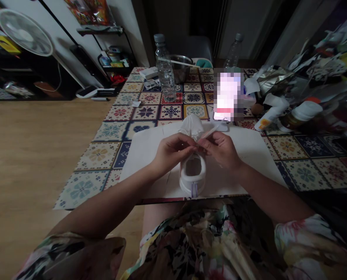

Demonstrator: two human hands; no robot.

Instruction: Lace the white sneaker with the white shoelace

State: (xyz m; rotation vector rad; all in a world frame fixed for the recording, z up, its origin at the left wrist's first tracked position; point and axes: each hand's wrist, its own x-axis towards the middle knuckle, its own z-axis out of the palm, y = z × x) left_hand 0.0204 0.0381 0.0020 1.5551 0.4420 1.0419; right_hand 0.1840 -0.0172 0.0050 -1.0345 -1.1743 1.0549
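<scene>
A white sneaker lies on a white sheet of paper, its heel with a purple-striped tab toward me and its toe pointing away. Over its lacing, the fingertips of both hands meet. My left hand is closed in a pinch on the lace area at the left. From my right hand, also pinched, a white shoelace sticks out up and to the right. The exact spot where the fingers grip is partly hidden by the fingers themselves.
Beyond the paper stand a lit, blurred phone, a plastic bottle, a metal bowl and another bottle. White containers and clutter crowd the right. A patterned tablecloth covers the table; a fan stands left.
</scene>
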